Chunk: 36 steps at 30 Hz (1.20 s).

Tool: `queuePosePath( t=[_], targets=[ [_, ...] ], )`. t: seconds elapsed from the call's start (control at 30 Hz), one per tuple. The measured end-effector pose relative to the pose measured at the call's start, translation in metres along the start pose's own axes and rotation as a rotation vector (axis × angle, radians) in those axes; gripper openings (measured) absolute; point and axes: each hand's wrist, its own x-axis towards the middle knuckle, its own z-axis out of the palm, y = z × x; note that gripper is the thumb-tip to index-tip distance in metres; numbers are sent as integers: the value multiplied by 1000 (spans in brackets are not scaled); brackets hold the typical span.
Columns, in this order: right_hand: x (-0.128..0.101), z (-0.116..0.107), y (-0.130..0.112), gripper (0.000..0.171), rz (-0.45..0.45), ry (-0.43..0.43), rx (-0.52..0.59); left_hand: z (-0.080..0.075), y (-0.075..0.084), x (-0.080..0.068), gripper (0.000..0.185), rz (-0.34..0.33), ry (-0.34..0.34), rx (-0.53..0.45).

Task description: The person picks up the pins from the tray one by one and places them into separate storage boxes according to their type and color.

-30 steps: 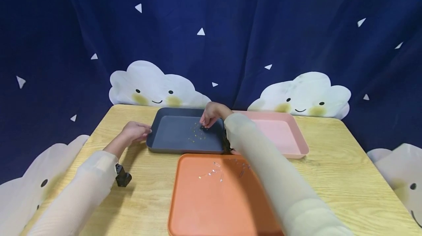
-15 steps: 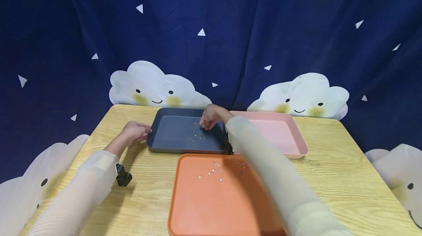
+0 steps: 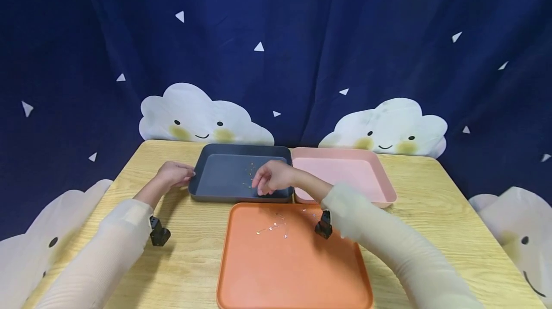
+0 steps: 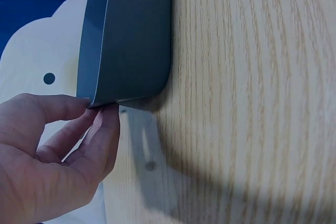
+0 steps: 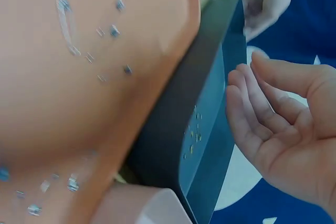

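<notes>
Roughly midway, to judge by the pins.

From the head: three trays counted, namely the grey tray point(image 3: 196, 190), a pink tray point(image 3: 345, 171) touching its right side, and an orange tray point(image 3: 293, 270) just in front of it, all on the wooden table point(image 3: 431, 232). Two hands counted. At the grey tray's left near corner, the left hand point(image 3: 174, 174), against the rim. Over the grey tray's front wall, the right hand point(image 3: 272, 178), fingers bent downward. Inside the grey tray, toward its right half, a scatter of gold pins point(image 3: 250, 172), perhaps ten, too small for an exact count. In front of the grey tray, on the orange tray's far part, silver pins point(image 3: 273, 226), some half dozen, left lying loose.

From the left wrist: left hand point(image 4: 52, 156) curled round the corner of the grey tray point(image 4: 131, 40), thumb along the rim, fingertips tucked against the wall below.

From the right wrist: right hand point(image 5: 283, 124) just above the grey tray point(image 5: 210, 93), fingers loosely curved and slightly apart, nothing held between them. Gold pins point(image 5: 193, 132) on the grey tray's floor; silver pins point(image 5: 105, 30) apart from it on the orange tray point(image 5: 79, 119).
</notes>
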Motion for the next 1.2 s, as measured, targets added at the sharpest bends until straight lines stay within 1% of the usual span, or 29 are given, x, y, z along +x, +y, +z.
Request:
queuePosePath(
  t=[0.07,0.17,0.27,0.37,0.43,0.5,0.57,0.7,0.77,0.9,1.07,1.2],
  targets=[
    [-9,7,0,24,-44,2,-1,0,0,0,46,-9,2,9],
    [-20,18,1,20,-135,14,-54,0,0,1,46,-14,2,24],
    [-28,30,1,16,-211,11,-144,0,-1,1,46,-21,6,31],
    [-34,43,2,13,-271,0,-264,1,-1,1,46,-25,9,30],
    [-35,51,3,13,-282,-11,-329,1,-1,1,46,-26,9,31],
    [-36,59,2,13,-271,-20,-398,1,-1,1,47,-33,13,31],
    [-36,65,2,13,-238,-20,-475,1,-1,1,47,-40,16,32],
    [-34,76,3,12,-167,16,-650,1,-1,2,47,-45,18,37],
    [-32,80,3,12,-162,39,-706,0,-2,3,47,-48,18,41],
    [-30,85,3,15,-128,73,-754,1,-3,4,47,-48,14,39],
    [-29,85,2,20,-34,69,-750,1,-2,3,47,-39,12,42],
    [-31,86,1,27,-50,52,-781,1,-2,1,46,-40,13,52]
  ],
)
